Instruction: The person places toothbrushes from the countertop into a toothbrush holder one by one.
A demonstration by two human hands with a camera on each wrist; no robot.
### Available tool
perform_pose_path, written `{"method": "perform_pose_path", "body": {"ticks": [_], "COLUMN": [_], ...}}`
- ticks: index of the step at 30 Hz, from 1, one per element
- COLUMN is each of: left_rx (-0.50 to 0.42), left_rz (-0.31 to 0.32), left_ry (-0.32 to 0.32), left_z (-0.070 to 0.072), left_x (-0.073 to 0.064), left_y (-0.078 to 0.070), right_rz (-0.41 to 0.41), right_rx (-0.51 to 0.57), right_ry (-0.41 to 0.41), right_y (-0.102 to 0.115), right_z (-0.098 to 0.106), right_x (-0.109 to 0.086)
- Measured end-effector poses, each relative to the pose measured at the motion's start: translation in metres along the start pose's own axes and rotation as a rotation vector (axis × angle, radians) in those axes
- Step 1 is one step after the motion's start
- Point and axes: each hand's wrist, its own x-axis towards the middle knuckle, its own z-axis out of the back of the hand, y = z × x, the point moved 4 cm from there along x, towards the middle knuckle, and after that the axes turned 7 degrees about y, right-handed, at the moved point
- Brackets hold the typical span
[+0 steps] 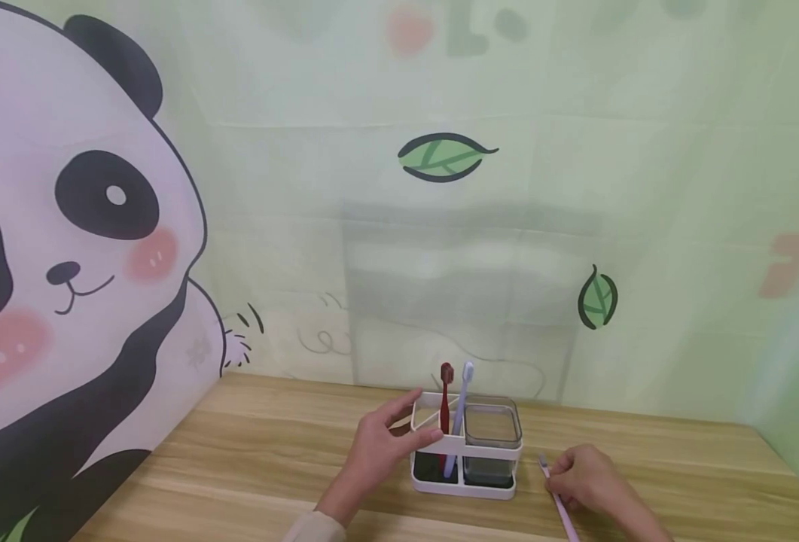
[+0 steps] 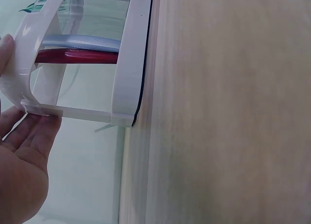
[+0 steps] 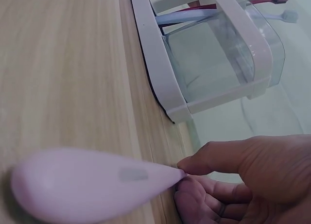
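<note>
A white toothbrush holder [image 1: 487, 451] stands upright on the table in the head view. My left hand [image 1: 380, 446] grips its upper rim on the left side, thumb at the front and fingers behind. In its left part a red toothbrush [image 1: 445, 406] and a pale blue toothbrush [image 1: 461, 403] lean with bristles up. A clear square cup [image 1: 491, 468] fills the right part. To the right of the holder, my right hand [image 1: 592, 479] pinches a pink toothbrush [image 1: 563, 514] between thumb and fingers, its head pointing up and away. Its wide handle [image 3: 87, 185] looms large in the right wrist view.
The wood-grain table [image 1: 291, 452] runs back to a pale green cloth backdrop [image 1: 291, 173] printed with leaves. A large printed panda [image 1: 53, 188] covers the left side. On the right, more of the cloth [image 1: 795, 391] borders the table.
</note>
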Motion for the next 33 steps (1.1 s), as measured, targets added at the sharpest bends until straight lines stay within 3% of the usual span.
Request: {"method": "perform_pose_path", "body": {"ticks": [21, 33], "left_rx": [-0.021, -0.011], "left_rz": [-0.016, -0.011], "left_ry": [-0.012, -0.011], "left_z": [0.000, -0.001], "left_x": [0.000, -0.001], "left_y": [0.001, -0.001], "right_rz": [-0.037, 0.048], "right_rx": [0.048, 0.055], "right_ry": [0.038, 0.028], "right_y": [0.005, 0.019], "right_z": [0.010, 0.031], "right_x": [0.000, -0.004]}}
